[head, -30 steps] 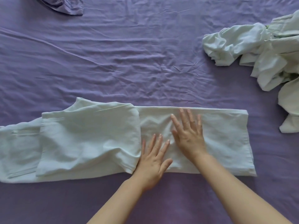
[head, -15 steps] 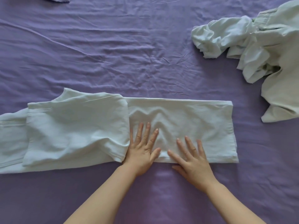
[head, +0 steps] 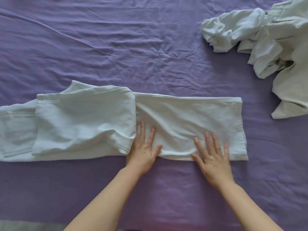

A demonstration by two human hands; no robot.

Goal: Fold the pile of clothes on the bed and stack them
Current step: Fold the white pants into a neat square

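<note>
Both hands lie flat — left hand (head: 144,151) and right hand (head: 212,158) press the pale trousers (head: 183,117) with straight fingers (head: 207,140), gripping nothing. The unfolded pile (head: 266,39) sits well apart on the bed (head: 116,47).

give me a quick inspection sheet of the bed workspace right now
surface: purple bedsheet, wrinkled all over.
job's things: pale trousers lie flat across the near part of the bed, their left portion folded over on itself, the right portion a single flat length with soft creases. An unfolded pile of pale clothes sits crumpled at the far right.
clutter: nothing seen.
grippers: left hand rests flat on the trousers beside the edge of the folded part, fingers straight. Right hand presses flat on the near edge of the right portion, fingers spread.
cables: nothing seen.
surroundings: a grey strip shows at the bottom left corner; what it is cannot be told.
</note>
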